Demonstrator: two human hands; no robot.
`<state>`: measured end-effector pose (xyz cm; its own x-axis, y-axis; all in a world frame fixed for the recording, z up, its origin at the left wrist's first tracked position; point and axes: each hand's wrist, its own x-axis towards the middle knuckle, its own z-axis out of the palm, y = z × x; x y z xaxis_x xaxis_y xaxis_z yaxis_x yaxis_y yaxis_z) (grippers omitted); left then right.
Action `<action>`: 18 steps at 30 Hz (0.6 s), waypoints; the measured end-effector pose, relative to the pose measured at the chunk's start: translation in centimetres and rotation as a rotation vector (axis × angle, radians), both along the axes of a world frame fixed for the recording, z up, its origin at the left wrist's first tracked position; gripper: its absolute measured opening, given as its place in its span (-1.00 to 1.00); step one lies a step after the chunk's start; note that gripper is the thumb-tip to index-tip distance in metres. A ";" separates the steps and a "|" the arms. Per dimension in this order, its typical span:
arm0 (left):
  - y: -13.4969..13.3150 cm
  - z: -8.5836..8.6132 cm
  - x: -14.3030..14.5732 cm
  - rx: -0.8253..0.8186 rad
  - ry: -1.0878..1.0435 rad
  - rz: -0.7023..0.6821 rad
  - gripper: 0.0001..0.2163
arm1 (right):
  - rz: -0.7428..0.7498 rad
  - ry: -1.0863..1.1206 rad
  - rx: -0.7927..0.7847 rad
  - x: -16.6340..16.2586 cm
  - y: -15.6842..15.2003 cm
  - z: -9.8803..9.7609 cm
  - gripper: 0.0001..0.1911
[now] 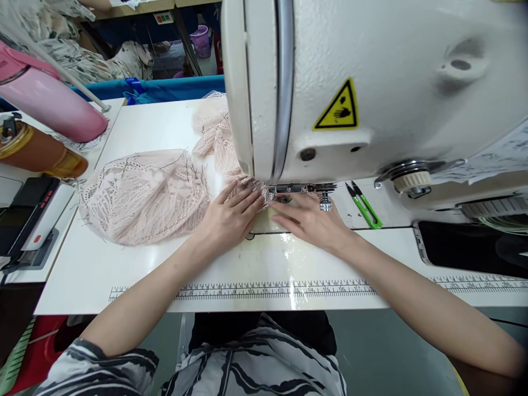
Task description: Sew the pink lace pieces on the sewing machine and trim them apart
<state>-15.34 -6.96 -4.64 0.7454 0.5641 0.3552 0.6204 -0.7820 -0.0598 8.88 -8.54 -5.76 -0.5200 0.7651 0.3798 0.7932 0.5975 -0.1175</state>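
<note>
My left hand (234,212) lies flat with fingers stretched over pale pink lace fabric (144,198), just left of the presser foot (280,188) of a white sewing machine (371,66). My right hand (311,219) rests on the machine bed to the right of the foot, its fingers extended toward the needle area and partly hidden under the attachment there. A small bit of lace shows between the two hands. More lace is bunched behind my left hand, and a rounded heap of it with dark loose threads spreads to the left.
Green thread snips (365,206) and a black phone (474,247) lie to the right. At the left stand a pink bottle (53,93) and a brown-yellow bottle (41,148) beside a black device (31,220). A printed ruler (264,290) runs along the table's front edge.
</note>
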 end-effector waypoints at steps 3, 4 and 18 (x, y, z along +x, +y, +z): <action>-0.2 0.0 0.2 0.027 0.000 0.006 -0.64 | -0.025 -0.029 0.035 -0.1 -0.1 0.1 -0.62; -0.2 0.0 0.3 0.044 0.005 0.010 -0.65 | -0.035 -0.036 0.041 -0.2 -0.2 0.1 -0.62; -0.5 -0.4 0.8 0.044 -0.014 0.026 -0.67 | 0.084 0.017 0.143 -0.2 0.3 -0.8 -0.69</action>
<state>-14.57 -7.49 -5.03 0.7250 0.5674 0.3904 0.6419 -0.7622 -0.0843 8.65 -8.21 -6.51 -0.5724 0.6569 0.4908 0.7386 0.6730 -0.0395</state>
